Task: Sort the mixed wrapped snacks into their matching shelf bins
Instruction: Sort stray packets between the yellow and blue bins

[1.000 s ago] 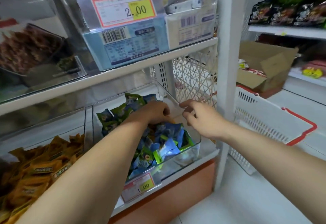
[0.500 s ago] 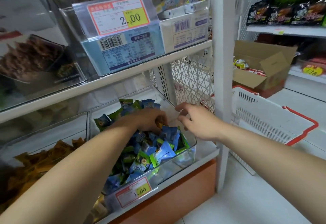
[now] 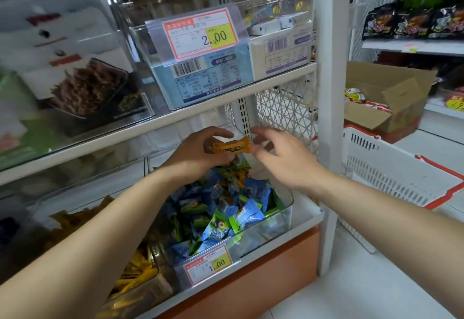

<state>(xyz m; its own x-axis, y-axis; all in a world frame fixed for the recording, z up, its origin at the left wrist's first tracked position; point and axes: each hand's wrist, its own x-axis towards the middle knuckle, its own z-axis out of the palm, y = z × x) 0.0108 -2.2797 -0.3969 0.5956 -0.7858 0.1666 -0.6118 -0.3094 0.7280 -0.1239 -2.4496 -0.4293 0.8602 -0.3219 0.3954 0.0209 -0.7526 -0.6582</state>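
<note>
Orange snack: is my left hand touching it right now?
Touching. The head view shows the left hand gripping the orange snack, fingers curled over and under its wrapper, above the clear bin.

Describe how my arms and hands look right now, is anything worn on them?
The left forearm and right forearm are bare along all that shows, with no sleeve edge in view. The left hand and right hand are bare too: no gloves, and no watch, bracelet or ring shows on the sides facing the camera. Motion blur softens the right hand's fingers, so small details there are uncertain.
</note>
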